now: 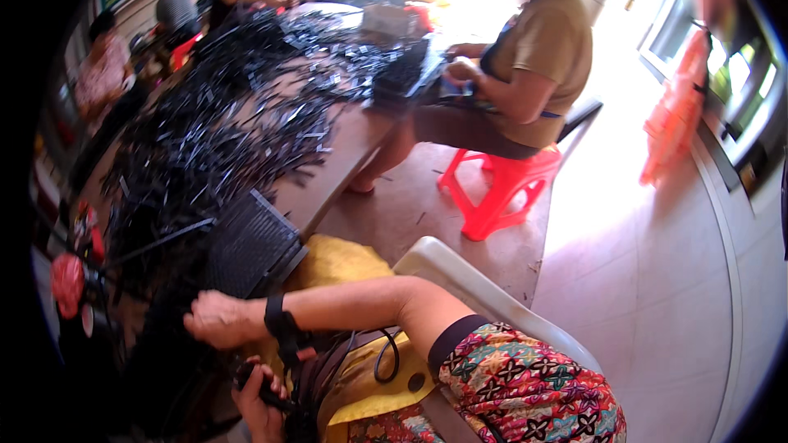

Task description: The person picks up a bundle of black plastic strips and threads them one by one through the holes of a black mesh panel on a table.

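My right hand has its fingers curled down, just below the black tray; whatever they pinch is lost in the dark area beneath. A black strap circles that wrist. Lower down, close to my body, my left hand is closed round a dark handle-like object, whose exact kind is unclear. Beyond the tray, a large heap of thin black strips spreads over the table.
Across the table a person sits on a red stool, hands over a dark tray. More people sit at the far left. Nearby are a yellow sack, a pale chair, a red bag and a white cup.
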Demonstrator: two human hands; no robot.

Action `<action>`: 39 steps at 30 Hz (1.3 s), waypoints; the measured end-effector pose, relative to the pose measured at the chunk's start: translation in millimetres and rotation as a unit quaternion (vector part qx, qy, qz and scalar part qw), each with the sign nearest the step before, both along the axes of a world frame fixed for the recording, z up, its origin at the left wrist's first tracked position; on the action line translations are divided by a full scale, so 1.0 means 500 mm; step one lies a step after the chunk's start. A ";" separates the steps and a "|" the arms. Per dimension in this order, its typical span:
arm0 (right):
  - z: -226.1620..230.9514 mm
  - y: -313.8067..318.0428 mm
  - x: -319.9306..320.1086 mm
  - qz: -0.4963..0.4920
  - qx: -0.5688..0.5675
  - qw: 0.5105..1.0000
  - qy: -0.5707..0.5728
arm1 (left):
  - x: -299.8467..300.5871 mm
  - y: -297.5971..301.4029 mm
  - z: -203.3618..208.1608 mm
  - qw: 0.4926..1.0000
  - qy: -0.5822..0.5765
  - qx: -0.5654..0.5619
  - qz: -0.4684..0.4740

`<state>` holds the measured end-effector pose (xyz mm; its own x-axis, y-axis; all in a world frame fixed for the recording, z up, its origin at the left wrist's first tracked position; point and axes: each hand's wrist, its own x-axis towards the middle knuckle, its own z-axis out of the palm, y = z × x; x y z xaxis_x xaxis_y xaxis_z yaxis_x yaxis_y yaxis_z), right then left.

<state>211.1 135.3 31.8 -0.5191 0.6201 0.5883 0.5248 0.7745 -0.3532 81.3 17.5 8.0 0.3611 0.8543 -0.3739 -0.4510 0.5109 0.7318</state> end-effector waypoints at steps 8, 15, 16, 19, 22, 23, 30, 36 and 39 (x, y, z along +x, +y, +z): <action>-0.026 -0.136 0.030 -0.017 -0.186 0.982 0.031 | 0.021 -0.038 0.006 0.994 0.107 0.002 0.002; -0.059 -0.165 0.057 0.023 -0.229 0.966 0.119 | 0.015 -0.033 -0.026 0.982 0.174 0.036 -0.055; -0.064 -0.163 0.057 0.034 -0.236 0.958 0.160 | 0.019 -0.035 -0.023 0.986 0.159 0.017 -0.050; -0.049 -0.167 0.062 0.054 -0.281 0.931 0.227 | 0.010 -0.031 -0.025 0.991 0.123 0.013 -0.056; -0.008 -0.188 0.076 0.044 -0.328 0.905 0.269 | -0.002 -0.026 -0.016 0.993 0.092 0.008 -0.079; -0.026 -0.182 0.080 0.034 -0.318 0.907 0.275 | 0.006 -0.027 -0.008 0.992 0.082 -0.002 -0.095; -0.046 -0.186 0.123 -0.026 -0.480 0.798 0.363 | 0.038 -0.038 0.019 0.980 0.184 0.048 -0.065; -0.042 -0.192 0.122 -0.003 -0.539 0.745 0.392 | 0.046 -0.031 0.025 0.961 0.212 0.177 -0.032; -0.062 -0.188 0.136 -0.038 -0.543 0.742 0.392 | 0.089 -0.027 0.078 0.992 0.114 0.049 0.039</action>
<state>279.3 41.5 0.9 -0.2203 0.9593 -0.1764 -0.1437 -0.2108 -0.9669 126.1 4.1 47.1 0.2085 0.9126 -0.3517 -0.3035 0.4022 0.8638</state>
